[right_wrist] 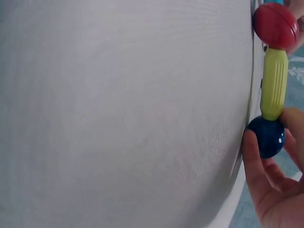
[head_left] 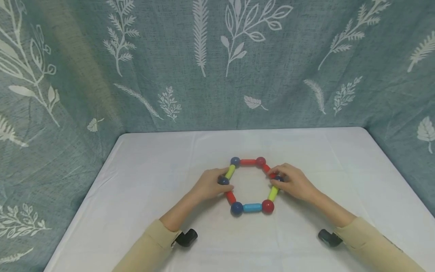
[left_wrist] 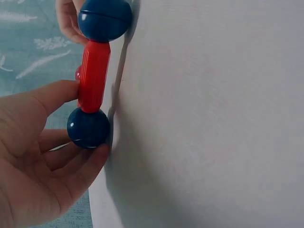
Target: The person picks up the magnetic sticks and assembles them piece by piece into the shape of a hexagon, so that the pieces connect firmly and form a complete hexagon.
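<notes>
A ring of toy rods and balls lies on the white table, its pieces joined end to end. My left hand [head_left: 210, 184] holds the blue ball [left_wrist: 89, 127] at the ring's left corner, thumb against the red rod [left_wrist: 94, 76] beside it. On the opposite side, my right hand [head_left: 295, 182] pinches the right blue ball [right_wrist: 267, 136], where a yellow-green rod [right_wrist: 274, 84] meets it. A light blue rod [head_left: 252, 207] joins a blue ball [head_left: 236, 208] and a red ball [head_left: 267, 206] at the near side. Another red rod [head_left: 248, 162] forms the far side.
The white-covered table [head_left: 153, 158] extends around the ring. A green-blue curtain [head_left: 210, 102] with white leaf prints hangs behind it and at both sides. Black devices [head_left: 187, 238] sit at both wrists, by the beige sleeves [head_left: 149, 241].
</notes>
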`<action>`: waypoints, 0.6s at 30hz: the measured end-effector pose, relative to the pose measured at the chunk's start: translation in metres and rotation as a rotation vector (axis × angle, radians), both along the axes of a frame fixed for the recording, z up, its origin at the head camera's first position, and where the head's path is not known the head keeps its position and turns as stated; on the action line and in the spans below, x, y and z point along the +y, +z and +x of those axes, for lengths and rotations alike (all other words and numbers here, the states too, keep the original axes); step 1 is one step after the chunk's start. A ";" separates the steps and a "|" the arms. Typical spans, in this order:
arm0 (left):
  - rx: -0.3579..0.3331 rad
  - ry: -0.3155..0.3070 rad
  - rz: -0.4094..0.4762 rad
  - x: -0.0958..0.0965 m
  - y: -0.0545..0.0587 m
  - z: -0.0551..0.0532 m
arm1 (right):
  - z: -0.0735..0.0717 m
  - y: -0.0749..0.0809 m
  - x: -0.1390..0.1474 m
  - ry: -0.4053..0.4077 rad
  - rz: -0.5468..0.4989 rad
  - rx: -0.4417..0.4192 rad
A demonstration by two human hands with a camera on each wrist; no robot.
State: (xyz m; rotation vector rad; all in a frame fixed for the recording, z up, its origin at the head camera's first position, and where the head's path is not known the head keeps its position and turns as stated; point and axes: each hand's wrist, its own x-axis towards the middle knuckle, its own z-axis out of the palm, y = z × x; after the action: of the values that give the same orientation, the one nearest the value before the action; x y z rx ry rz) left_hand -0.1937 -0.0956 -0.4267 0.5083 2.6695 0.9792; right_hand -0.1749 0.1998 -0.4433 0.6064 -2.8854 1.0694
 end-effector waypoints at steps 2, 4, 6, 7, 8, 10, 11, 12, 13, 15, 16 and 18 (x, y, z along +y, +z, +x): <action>0.003 -0.003 -0.008 0.001 -0.001 -0.002 | 0.000 0.000 0.000 -0.016 0.010 0.010; 0.008 -0.010 -0.010 0.002 -0.002 -0.004 | -0.001 0.000 0.000 -0.026 0.015 0.018; 0.017 -0.020 -0.005 0.002 -0.004 -0.005 | -0.001 0.001 0.000 -0.034 0.018 0.017; 0.020 -0.029 0.002 0.001 -0.004 -0.006 | -0.001 0.001 0.001 -0.036 0.018 0.013; 0.021 -0.038 0.009 0.000 -0.004 -0.006 | -0.002 0.001 0.001 -0.036 0.018 0.005; 0.016 -0.056 0.030 -0.003 -0.004 -0.007 | -0.002 0.001 0.003 -0.036 0.018 -0.012; 0.012 -0.063 0.044 -0.005 -0.004 -0.007 | -0.001 0.001 0.004 -0.039 0.013 -0.027; 0.002 -0.067 0.063 -0.008 -0.004 -0.007 | -0.001 0.002 0.005 -0.043 0.010 -0.041; -0.007 -0.070 0.082 -0.010 -0.003 -0.007 | -0.001 0.002 0.006 -0.048 0.003 -0.056; -0.020 -0.060 0.114 -0.013 -0.003 -0.008 | 0.000 0.003 0.009 -0.059 -0.010 -0.079; -0.026 -0.052 0.129 -0.015 -0.004 -0.009 | 0.001 0.003 0.010 -0.064 -0.017 -0.087; -0.030 -0.036 0.154 -0.016 -0.005 -0.010 | 0.001 0.004 0.010 -0.080 -0.024 -0.105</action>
State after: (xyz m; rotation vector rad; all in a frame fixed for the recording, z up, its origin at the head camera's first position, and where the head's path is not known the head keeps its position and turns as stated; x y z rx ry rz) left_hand -0.2039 -0.1118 -0.4315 0.5662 2.5629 1.1780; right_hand -0.1742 0.2101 -0.4398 0.4429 -2.9521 1.1565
